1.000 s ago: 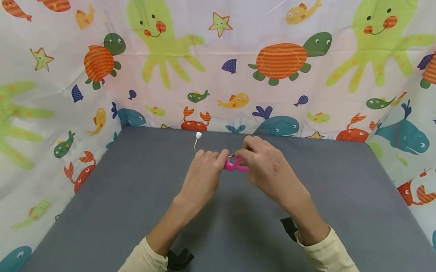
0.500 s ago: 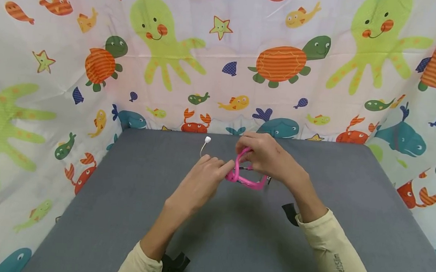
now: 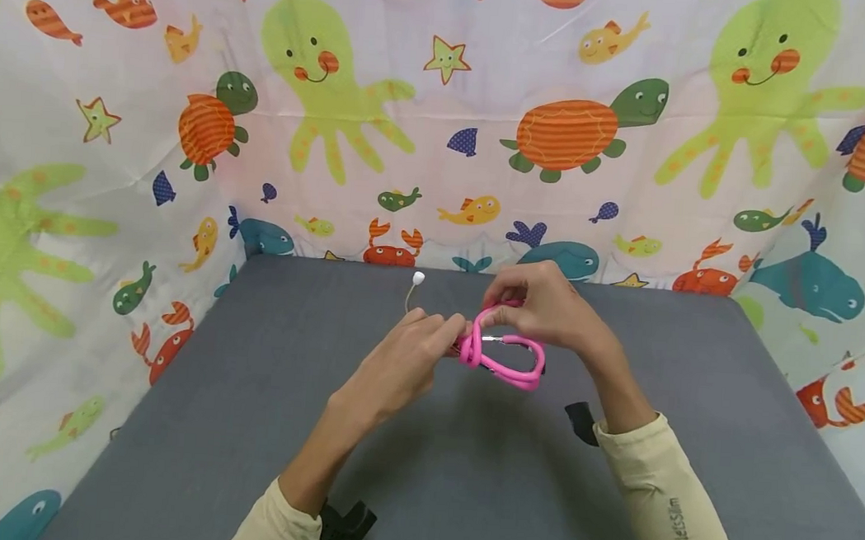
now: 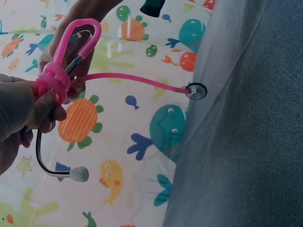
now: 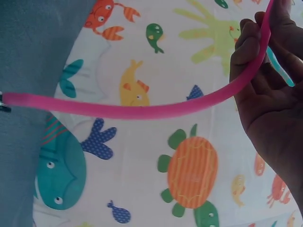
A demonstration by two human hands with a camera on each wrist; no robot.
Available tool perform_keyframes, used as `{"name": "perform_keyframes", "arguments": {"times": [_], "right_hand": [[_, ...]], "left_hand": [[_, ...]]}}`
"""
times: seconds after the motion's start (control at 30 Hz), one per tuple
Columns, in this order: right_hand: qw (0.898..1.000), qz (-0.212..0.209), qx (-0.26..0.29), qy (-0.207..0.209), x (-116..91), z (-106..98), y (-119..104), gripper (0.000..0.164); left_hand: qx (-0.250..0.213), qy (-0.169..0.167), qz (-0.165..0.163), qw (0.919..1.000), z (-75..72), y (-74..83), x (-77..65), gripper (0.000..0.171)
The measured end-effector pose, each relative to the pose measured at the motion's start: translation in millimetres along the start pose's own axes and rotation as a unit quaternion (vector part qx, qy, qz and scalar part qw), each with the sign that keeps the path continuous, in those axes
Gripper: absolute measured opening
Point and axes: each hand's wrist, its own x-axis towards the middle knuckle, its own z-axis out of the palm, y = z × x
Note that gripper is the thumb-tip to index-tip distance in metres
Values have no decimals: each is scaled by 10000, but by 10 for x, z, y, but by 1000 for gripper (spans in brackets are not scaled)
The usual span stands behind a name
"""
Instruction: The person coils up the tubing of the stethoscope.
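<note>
A pink stethoscope (image 3: 526, 381) is held up between both hands in the head view, its tubing doubled into a loop. My left hand (image 3: 400, 363) grips the folded bundle at its wound middle. Coils of tubing (image 4: 53, 84) wrap round the bundle in the left wrist view, and a metal ear tube with a white eartip (image 4: 79, 174) sticks out below the fingers. My right hand (image 3: 549, 306) pinches the tubing just right of the coils. From there a free length of tube (image 5: 142, 112) runs out to the round chest piece (image 4: 196, 91).
A grey table surface (image 3: 259, 425) lies beneath the hands. Behind it and along both sides hangs a white curtain (image 3: 380, 151) printed with sea animals. Black straps (image 3: 346, 525) show at the wrists beside the cream sleeves.
The folded pink loop has swung into fuller view on the right of the left hand. My right hand rose, then shifted slightly right with the tubing; the left hand keeps its grip.
</note>
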Motion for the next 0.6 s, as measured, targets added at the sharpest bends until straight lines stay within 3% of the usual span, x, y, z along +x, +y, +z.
{"name": "perform_keyframes", "arguments": {"times": [0.23, 0.4, 0.6], "right_hand": [[9979, 372, 511, -130, -45, 27, 110, 11], [9972, 483, 560, -132, -51, 24, 153, 11], [9957, 566, 722, -154, -68, 53, 214, 10]], "left_hand": [[-180, -79, 197, 9996, 40, -24, -8, 68], [82, -22, 449, 9990, 64, -43, 5, 57], [25, 192, 339, 9992, 64, -46, 5, 58]]}}
